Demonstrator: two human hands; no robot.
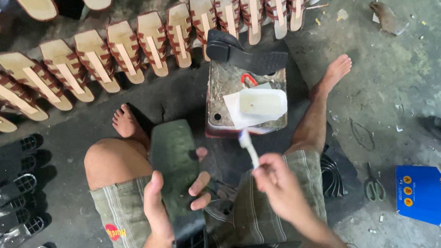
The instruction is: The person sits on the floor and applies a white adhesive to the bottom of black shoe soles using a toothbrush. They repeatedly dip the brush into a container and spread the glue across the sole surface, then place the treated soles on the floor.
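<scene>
My left hand [162, 202] grips a dark green shoe sole [174, 160] on my lap, thumb and fingers wrapped round its edges. My right hand [279, 189] pinches a white-tipped brush [248, 148] just beyond it, near the white glue tray [262, 102] on a tin. The sole's face looks unglued so far; rows of strapped sandals [125, 50] lie far left.

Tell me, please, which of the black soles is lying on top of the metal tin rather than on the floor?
The black heeled sole lying across the far edge of the rusty metal tin; the other black soles lie stacked on the floor at the left.
</scene>
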